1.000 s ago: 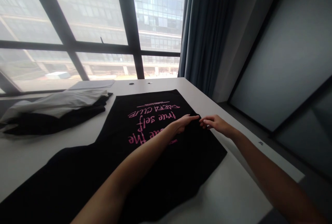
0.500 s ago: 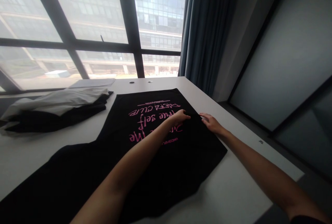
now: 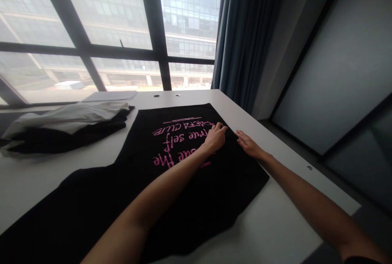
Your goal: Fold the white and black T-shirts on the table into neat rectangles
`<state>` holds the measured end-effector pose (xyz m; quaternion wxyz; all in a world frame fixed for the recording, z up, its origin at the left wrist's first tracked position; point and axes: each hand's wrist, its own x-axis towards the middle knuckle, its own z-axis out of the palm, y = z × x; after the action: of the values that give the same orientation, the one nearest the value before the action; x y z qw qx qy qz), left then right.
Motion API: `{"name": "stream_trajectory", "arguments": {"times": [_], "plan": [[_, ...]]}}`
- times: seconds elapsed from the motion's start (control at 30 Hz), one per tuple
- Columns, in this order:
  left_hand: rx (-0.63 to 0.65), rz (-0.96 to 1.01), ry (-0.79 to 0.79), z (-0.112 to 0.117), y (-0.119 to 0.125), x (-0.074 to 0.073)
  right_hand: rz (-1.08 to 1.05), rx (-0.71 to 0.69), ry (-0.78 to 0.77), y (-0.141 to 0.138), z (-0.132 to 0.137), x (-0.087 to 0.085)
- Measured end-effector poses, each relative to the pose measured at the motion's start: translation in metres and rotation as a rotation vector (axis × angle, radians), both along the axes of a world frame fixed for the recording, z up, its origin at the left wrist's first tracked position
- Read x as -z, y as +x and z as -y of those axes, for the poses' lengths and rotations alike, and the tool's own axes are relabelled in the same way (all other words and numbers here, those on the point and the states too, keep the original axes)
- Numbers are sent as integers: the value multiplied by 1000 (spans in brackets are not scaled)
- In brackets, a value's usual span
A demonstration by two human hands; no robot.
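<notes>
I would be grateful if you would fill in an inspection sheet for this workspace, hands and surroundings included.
Surface: white table, visible around the cloth.
Item in hand: black garment, spread out, its pink lettering upside down in this view.
Clutter: grey and black cloth pile at the left; small round dark disc near the far edge.
Hands: left hand on the garment beside the lettering, fingers bent; right hand at its right edge, fingers extended.
Cables: nothing seen.
Surroundings: large window ahead, blue curtain to its right.
</notes>
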<state>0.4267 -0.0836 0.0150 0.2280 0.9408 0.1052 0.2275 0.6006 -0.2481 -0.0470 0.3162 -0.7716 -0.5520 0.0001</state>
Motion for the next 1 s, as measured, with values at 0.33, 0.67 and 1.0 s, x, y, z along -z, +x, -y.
{"name": "stream_trajectory", "arguments": {"times": [0.33, 0.67, 1.0], "plan": [[424, -206, 281, 10, 4, 35, 47, -6, -156, -3, 2, -1], [504, -128, 406, 53, -16, -19, 103, 10, -307, -6, 4, -5], [748, -316, 353, 90, -30, -5, 104, 68, -258, -14, 3, -7]]}}
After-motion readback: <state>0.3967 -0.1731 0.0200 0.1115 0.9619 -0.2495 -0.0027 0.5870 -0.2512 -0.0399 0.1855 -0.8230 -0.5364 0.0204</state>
